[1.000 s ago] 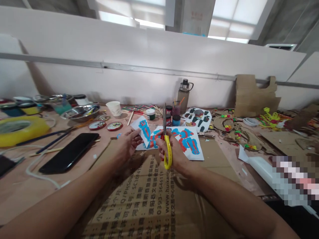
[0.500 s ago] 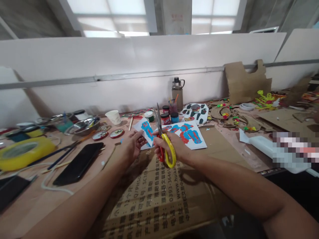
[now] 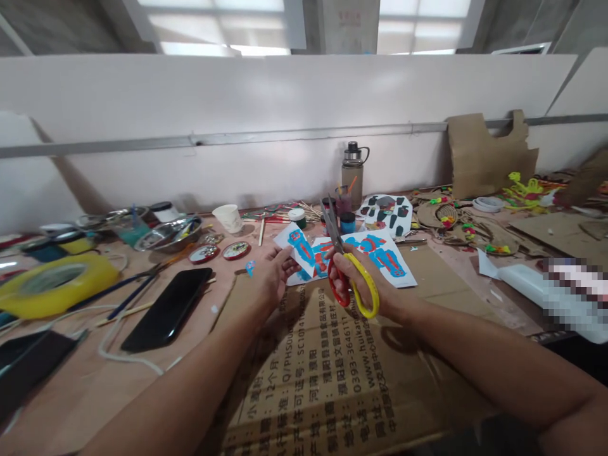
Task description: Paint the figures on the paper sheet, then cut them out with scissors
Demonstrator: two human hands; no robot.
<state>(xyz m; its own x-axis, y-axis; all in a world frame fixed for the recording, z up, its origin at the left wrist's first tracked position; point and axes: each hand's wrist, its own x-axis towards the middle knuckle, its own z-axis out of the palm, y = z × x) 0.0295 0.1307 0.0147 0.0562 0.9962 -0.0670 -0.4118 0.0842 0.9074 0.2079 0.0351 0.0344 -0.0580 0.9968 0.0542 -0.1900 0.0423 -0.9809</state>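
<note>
Between the fingers of my left hand (image 3: pixel 272 273) is a cut piece of white paper (image 3: pixel 300 247) with a blue and red painted shape. My right hand (image 3: pixel 365 272) grips a pair of scissors (image 3: pixel 363 288) with one yellow and one red handle loop, blades pointing up and away from me. The scissors stand apart from the paper piece, to its right. Behind my hands lies a larger white painted sheet (image 3: pixel 403 275) with several blue and red shapes, partly hidden by the right hand. Printed cardboard (image 3: pixel 304 367) lies under both hands.
On the left are a black phone (image 3: pixel 166 310), yellow tape roll (image 3: pixel 57 285) and metal bowl (image 3: pixel 166 237). Paint jars, a paper cup (image 3: pixel 228 219) and a bottle (image 3: pixel 352 174) stand toward the white partition. Cardboard pieces and a white glue gun or similar tool (image 3: pixel 527 285) lie right.
My right hand with the scissors has moved right, away from the paper piece in my left hand. The whole view has shifted slightly.
</note>
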